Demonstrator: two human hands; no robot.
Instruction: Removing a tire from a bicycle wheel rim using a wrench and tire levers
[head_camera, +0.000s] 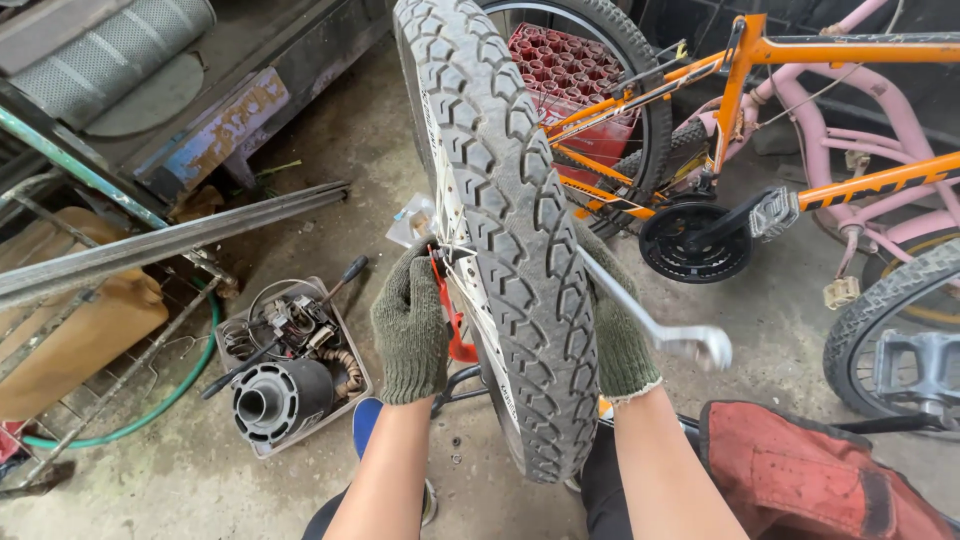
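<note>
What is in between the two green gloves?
The knobby black tyre stands between the left hand and right hand, seen from the head camera.

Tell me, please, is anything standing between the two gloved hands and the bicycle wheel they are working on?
Nothing visible does. The left hand is at the hub side of the wheel, and the right hand, holding a wrench, is against the opposite side.
</note>
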